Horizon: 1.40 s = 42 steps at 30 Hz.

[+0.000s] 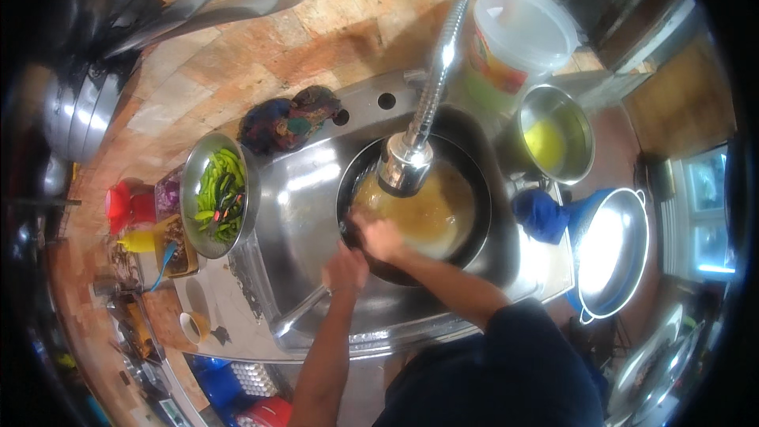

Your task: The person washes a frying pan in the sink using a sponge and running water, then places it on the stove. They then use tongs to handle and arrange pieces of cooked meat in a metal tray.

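Observation:
A dark frying pan (478,231) sits in the stainless steel sink basin (296,213), with cloudy yellow-brown liquid (409,207) inside. Its metal handle (299,312) points toward the lower left. My left hand (345,270) is closed around that handle near the pan's rim. Blurred, my right hand (376,236) reaches into the pan at the inner left wall. Whether its fingers hold anything is hidden. Over the pan hangs the chrome head of a spring-neck faucet (406,163).
Left of the sink stands a metal bowl (252,201) of green chili peppers (220,190). A crumpled dark cloth (284,118) lies behind the basin. To the right are a plastic bucket (522,29), a steel pot (584,130), a blue cloth (538,213) and a large blue-sided pan (614,249).

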{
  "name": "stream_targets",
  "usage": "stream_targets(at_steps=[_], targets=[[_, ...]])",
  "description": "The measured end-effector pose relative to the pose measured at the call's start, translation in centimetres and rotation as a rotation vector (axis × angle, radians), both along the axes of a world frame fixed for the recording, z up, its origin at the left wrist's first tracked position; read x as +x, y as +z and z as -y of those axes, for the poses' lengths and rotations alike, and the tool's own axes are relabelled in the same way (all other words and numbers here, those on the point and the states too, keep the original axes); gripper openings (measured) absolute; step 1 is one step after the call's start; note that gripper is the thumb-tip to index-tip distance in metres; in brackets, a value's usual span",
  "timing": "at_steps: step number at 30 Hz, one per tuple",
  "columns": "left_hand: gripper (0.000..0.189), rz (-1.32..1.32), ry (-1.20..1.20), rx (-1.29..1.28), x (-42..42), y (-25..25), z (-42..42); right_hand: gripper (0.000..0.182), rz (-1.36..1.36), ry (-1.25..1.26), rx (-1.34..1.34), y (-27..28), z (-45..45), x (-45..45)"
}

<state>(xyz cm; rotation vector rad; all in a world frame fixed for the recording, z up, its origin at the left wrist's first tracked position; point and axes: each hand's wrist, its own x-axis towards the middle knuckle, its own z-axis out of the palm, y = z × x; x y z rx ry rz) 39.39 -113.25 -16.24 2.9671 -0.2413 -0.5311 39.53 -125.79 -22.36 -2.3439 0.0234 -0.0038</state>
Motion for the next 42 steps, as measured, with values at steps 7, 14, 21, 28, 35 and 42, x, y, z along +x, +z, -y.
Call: stream_targets(at_steps=[7, 14, 21, 28, 35, 42], targets=[[0.035, -0.051, 0.066, -0.004, -0.4, -0.4, 0.0, 0.043, 0.02, -0.152, 0.182, 1.6, 1.8, 4.0], [0.037, 0.041, 0.105, -0.058, -0.7, -1.2, -1.1, 0.043, -0.052, 0.19, -0.449, 0.7, 10.5, -8.0], [0.035, 0.012, 0.092, -0.057, -0.7, -1.4, -0.2, 0.039, -0.305, 0.08, -0.404, 2.0, 5.8, -1.9], [0.031, -0.016, 0.067, -0.076, -0.5, 0.1, -0.4, 0.044, -0.085, -0.086, -0.522, -0.1, 13.2, -3.6], [0.031, 0.001, 0.074, -0.071, -1.0, -1.6, -1.0, 0.043, -0.123, -0.238, 0.087, 0.6, 2.2, 4.1], [0.032, -0.009, 0.069, -0.081, -0.3, 0.4, -0.5, 0.05, -0.229, 0.305, -0.326, 3.2, 11.3, -10.1]])
